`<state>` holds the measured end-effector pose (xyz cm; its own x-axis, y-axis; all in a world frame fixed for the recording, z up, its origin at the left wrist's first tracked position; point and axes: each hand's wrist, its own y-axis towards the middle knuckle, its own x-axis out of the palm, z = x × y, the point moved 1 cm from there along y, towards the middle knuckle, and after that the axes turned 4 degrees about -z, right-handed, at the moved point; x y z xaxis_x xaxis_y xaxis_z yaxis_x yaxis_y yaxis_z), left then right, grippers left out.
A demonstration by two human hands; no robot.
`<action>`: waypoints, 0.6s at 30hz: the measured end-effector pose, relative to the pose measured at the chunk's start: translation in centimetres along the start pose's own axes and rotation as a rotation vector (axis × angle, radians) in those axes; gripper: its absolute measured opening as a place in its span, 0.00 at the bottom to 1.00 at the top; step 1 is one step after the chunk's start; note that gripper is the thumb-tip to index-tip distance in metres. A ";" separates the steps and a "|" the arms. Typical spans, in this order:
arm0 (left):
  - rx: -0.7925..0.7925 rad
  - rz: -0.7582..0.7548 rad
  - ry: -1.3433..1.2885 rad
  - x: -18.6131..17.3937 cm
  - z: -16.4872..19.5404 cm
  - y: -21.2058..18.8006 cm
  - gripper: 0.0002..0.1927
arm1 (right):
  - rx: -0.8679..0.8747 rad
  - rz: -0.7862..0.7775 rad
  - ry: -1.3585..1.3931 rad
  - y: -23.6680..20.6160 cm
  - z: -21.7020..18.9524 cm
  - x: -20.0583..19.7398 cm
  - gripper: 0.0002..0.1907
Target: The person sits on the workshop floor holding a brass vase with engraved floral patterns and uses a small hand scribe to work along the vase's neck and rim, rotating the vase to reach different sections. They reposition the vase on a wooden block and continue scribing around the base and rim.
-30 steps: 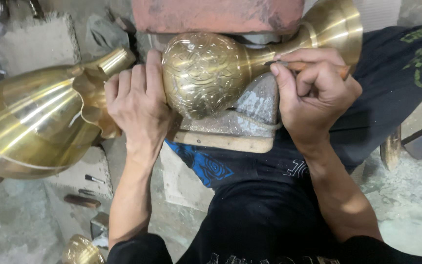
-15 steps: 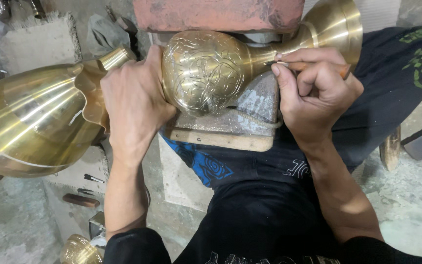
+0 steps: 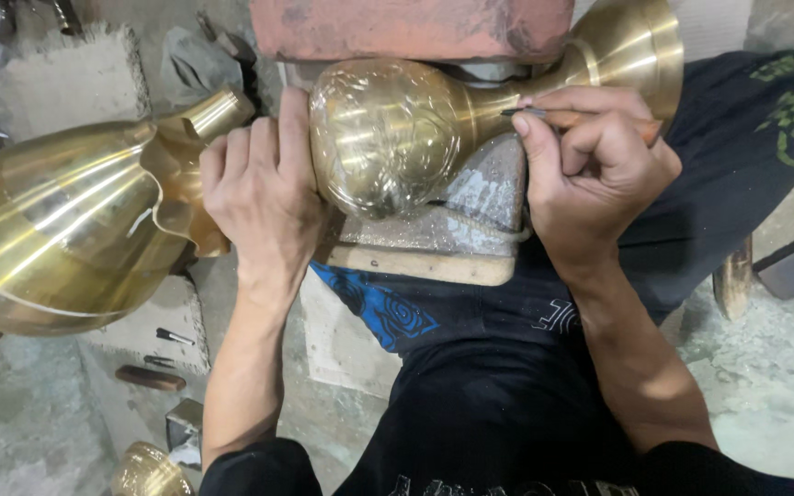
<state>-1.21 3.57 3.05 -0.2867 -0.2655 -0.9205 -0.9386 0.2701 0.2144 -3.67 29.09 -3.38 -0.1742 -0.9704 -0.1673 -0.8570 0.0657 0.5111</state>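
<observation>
A brass vase [image 3: 397, 129] with an engraved round body lies on its side across a worn grey block [image 3: 470, 207]. Its flared mouth [image 3: 631, 50] points right. My left hand [image 3: 264, 188] presses flat against the round body's left side. My right hand [image 3: 590, 161] grips a thin engraving tool [image 3: 544, 113] with a wooden handle; its dark tip touches the vase's narrow neck.
A large fluted brass vessel [image 3: 57, 230] lies at the left. A reddish brick [image 3: 411, 28] sits behind the vase. A small brass piece [image 3: 144, 470] and a dark tool [image 3: 149, 377] lie on the dusty floor. My dark trousers [image 3: 480, 367] fill the lower middle.
My left hand has slid a little along the round body and the vase has turned slightly. My right hand keeps the tool at the neck.
</observation>
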 end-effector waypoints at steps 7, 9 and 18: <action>-0.012 -0.147 -0.088 -1.7 0.1 1.5 0.27 | -0.014 -0.041 -0.027 0.6 -0.3 -0.4 0.26; -0.016 -0.202 -0.136 -2.3 0.0 2.0 0.35 | -0.021 -0.053 -0.002 0.5 -0.2 -0.5 0.26; -0.036 -0.329 -0.286 -2.7 -0.6 2.9 0.34 | -0.012 -0.044 -0.001 0.0 -0.1 -0.5 0.26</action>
<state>-3.25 4.52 6.36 0.0890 -0.0633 -0.9940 -0.9787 0.1799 -0.0991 -3.52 29.53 -3.28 -0.1367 -0.9720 -0.1913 -0.8580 0.0197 0.5133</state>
